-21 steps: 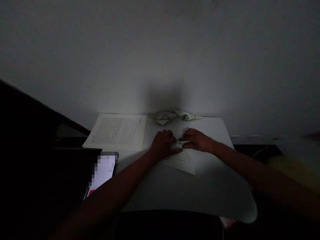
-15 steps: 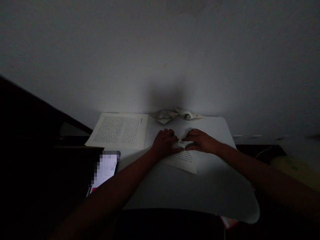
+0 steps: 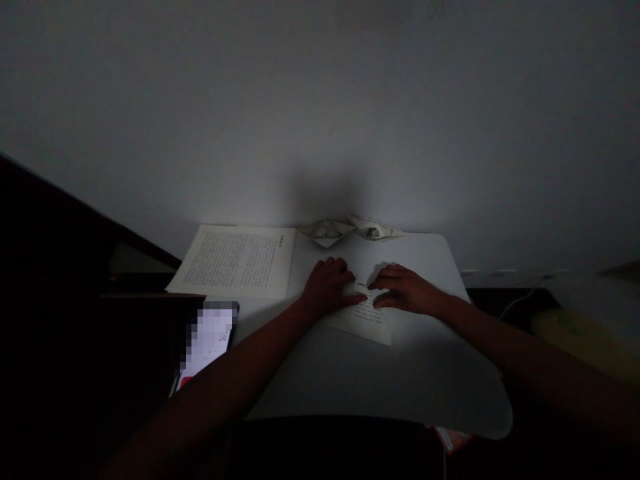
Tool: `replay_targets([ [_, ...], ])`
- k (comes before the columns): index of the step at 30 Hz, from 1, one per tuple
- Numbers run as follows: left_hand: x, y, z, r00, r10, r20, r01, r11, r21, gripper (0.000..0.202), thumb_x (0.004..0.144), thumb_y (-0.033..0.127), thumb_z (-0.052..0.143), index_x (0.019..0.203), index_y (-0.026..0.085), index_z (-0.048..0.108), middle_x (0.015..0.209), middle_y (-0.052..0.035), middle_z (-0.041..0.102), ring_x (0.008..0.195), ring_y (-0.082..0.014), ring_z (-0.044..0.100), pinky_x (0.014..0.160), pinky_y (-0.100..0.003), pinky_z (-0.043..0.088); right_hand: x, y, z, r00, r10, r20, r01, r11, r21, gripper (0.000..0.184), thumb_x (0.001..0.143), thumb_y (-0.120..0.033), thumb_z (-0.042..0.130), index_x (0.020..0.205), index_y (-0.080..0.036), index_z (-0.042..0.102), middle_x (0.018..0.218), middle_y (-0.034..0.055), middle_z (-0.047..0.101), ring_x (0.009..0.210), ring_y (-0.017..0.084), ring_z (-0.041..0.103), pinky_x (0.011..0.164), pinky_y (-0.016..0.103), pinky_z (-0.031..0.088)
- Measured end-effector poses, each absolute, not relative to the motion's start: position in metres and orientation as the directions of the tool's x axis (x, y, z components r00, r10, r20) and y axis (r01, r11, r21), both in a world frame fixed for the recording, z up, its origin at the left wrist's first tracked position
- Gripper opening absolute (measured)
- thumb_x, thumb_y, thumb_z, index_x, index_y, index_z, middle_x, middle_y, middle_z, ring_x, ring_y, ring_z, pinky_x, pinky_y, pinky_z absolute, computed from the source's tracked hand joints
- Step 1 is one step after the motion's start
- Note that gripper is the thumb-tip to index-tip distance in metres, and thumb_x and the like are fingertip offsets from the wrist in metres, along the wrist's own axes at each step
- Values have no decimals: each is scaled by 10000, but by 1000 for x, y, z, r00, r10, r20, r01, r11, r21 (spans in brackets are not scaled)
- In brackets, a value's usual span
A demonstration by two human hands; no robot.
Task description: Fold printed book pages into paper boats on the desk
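A folded sheet of printed paper (image 3: 367, 320) lies flat on the white table, a pointed corner toward its near right. My left hand (image 3: 330, 287) rests on its left part, thumb stretched across the print and apart from the bent fingers. At the sheet's right edge is my right hand (image 3: 407, 288), its thumb and fingers apart with a gap between them. Whether its fingertips touch the paper I cannot tell. Part of the sheet is hidden under my left hand.
Two folded paper boats, one on the left (image 3: 327, 231) and one on the right (image 3: 375, 229), stand against the wall. Printed pages (image 3: 235, 260) lie at the table's back left. A lit phone (image 3: 210, 340) is by the left edge of the table (image 3: 380, 387).
My right hand's thumb and fingers have drawn slightly right, away from my left thumb, and more of the print shows between the hands. The left hand stays on the paper.
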State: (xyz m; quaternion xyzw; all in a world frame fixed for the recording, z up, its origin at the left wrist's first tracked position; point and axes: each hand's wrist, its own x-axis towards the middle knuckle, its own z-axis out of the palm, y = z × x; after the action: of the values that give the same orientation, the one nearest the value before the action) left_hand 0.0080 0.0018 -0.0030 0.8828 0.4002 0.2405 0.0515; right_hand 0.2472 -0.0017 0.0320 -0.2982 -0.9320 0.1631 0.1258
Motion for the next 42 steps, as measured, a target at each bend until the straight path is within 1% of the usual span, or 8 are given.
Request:
replay_targets([
  [8,7,2,-3,568,729,382,684,-676,275,517,720,685,547,913,222,673,957,-68,569,874,-223,493,777,-372,355,251,-9,26,-775,617,134,544,760,-355,311,808,-478,606,950,-206,662,905,51,665,887,204,583,830,359,408],
  [18,6,2,-4,556,732,393,677,-674,296,515,726,685,540,916,224,671,969,-69,565,894,-223,497,796,-375,365,251,-15,26,-770,625,129,548,751,-367,291,816,-475,597,934,-215,655,889,46,663,880,199,589,847,369,396],
  [26,7,3,-5,556,730,397,686,-673,278,511,721,681,551,910,220,666,961,-63,564,884,-218,494,796,-373,364,256,-22,27,-754,647,116,562,726,-396,293,799,-473,621,934,-216,657,901,47,659,890,201,589,846,371,400],
  [33,7,2,-4,557,739,378,688,-666,288,503,719,675,560,910,223,672,966,-69,566,896,-224,494,802,-374,362,259,-27,26,-758,645,93,561,719,-411,292,819,-474,595,952,-222,657,889,45,664,868,197,594,828,373,409],
  [38,7,2,-4,561,741,370,689,-665,288,530,720,690,542,922,218,672,975,-71,564,905,-226,493,810,-374,364,264,-33,27,-753,656,57,588,709,-390,341,787,-492,626,983,-214,639,940,56,662,907,209,588,864,395,403],
  [40,7,2,-4,565,738,370,689,-668,281,537,723,694,533,926,217,672,981,-75,564,908,-228,491,813,-376,362,269,-35,27,-743,668,47,602,698,-388,381,755,-514,651,983,-210,639,939,63,659,903,218,586,852,400,417],
  [42,7,2,-3,570,733,371,688,-672,272,533,727,691,532,923,215,671,980,-77,564,903,-227,490,809,-375,359,272,-36,27,-713,700,44,629,665,-404,451,697,-550,686,988,-209,638,891,60,651,869,224,586,814,396,444],
])
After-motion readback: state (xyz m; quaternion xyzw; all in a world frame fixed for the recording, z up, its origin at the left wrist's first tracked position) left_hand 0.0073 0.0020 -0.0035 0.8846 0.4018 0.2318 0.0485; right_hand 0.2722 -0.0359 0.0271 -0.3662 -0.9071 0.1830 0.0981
